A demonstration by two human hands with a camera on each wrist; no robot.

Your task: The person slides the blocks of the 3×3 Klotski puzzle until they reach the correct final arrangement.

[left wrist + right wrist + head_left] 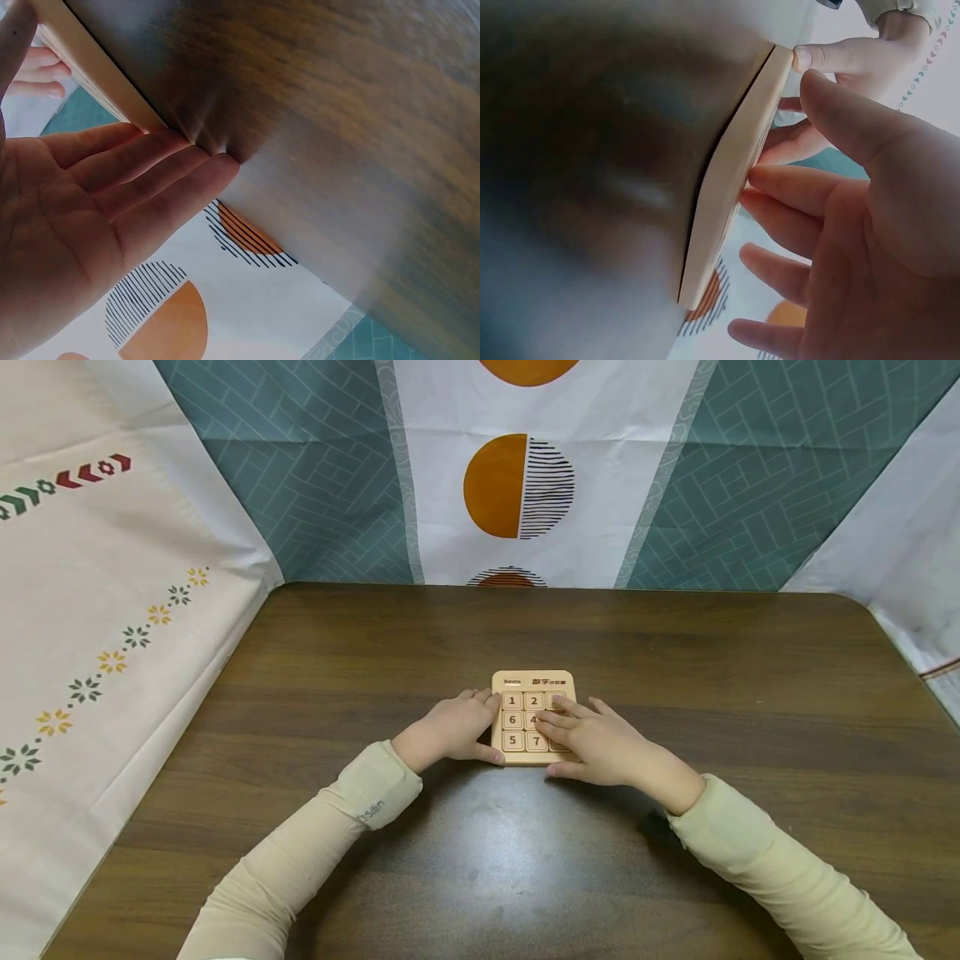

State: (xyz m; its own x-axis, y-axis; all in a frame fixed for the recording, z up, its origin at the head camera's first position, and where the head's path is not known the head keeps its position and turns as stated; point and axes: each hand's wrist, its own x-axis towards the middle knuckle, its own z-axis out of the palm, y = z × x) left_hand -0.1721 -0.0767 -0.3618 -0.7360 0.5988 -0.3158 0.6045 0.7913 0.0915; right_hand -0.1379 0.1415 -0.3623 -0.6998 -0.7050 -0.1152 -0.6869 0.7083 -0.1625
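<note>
Number board (523, 731), pale and wood-like, lies flat on the desk (375, 639), between the two hands. It is judged light, stiff and sturdy, its numbered tiles (512, 720) probably smooth enough to slide under a fingertip. The left hand (459, 728), fingers extended, not gripping, touches the left edge; the right hand (609, 748), likewise unclenched, touches right-side tiles. Best hold: opposite side edges.

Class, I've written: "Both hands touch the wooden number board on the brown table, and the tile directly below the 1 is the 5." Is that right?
Not quite: the head view shows the 6 tile directly below the 1 tile, not the 5. The left hand and right hand do touch the wooden number board on the brown table.
</note>
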